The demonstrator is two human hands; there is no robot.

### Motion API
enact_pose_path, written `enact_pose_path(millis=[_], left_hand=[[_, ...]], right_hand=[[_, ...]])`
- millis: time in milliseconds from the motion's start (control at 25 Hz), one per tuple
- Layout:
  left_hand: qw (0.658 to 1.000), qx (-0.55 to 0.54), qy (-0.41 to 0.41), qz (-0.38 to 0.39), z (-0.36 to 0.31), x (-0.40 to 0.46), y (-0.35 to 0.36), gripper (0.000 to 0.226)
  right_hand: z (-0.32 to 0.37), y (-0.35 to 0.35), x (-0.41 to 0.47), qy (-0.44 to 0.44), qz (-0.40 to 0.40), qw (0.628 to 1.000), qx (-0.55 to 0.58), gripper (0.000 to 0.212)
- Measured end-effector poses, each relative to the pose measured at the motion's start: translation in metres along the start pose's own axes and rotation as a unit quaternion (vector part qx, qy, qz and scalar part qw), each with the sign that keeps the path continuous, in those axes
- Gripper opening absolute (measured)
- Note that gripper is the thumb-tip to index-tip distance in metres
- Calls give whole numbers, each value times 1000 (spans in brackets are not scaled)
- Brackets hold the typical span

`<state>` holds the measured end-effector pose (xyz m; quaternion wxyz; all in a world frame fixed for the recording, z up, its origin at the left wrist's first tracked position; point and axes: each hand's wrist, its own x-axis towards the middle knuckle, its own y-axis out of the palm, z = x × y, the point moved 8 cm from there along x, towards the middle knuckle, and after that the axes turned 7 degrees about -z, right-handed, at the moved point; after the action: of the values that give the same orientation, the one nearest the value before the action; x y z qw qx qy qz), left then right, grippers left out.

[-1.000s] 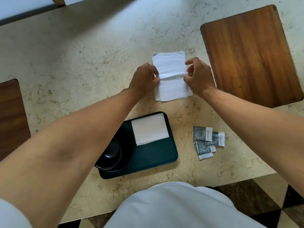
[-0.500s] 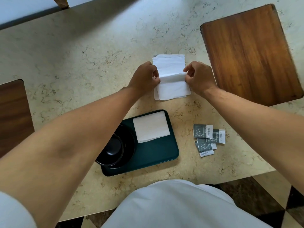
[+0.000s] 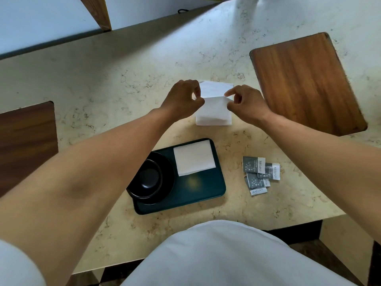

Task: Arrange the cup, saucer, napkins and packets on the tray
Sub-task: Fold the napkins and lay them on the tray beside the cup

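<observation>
My left hand [image 3: 181,98] pinches the left edge of the white napkin [image 3: 214,109] between thumb and curled fingers, and my right hand [image 3: 246,104] pinches its right edge the same way, forefinger pointing inward along the fold. The napkin sits between my two hands on the stone counter [image 3: 123,83], its upper flap raised off the rest; its lower part lies flat just below my knuckles. Nearer to me, under my left forearm, the dark green tray [image 3: 198,193] rests on the counter. A black cup [image 3: 147,180] stands on a black saucer [image 3: 168,178] at the tray's left end, and a folded napkin [image 3: 193,156] lies flat on its far right corner, touching the saucer's edge. The grey packets [image 3: 259,174] lie in a loose overlapping cluster on the counter just right of the tray, below my right wrist. A wooden board [image 3: 305,83] lies well off to my right.
</observation>
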<state>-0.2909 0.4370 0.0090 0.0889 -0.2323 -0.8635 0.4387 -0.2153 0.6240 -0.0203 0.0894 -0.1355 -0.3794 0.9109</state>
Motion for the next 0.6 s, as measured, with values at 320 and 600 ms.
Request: enact_pose_path(millis=[320, 600], left_hand=[[993, -72, -89, -36, 7, -49, -48, 17], [872, -395, -288, 35, 36, -102, -35, 25]], right_hand=[[49, -1, -29, -61, -12, 998, 10, 14], [63, 22, -63, 40, 85, 963, 251, 10]])
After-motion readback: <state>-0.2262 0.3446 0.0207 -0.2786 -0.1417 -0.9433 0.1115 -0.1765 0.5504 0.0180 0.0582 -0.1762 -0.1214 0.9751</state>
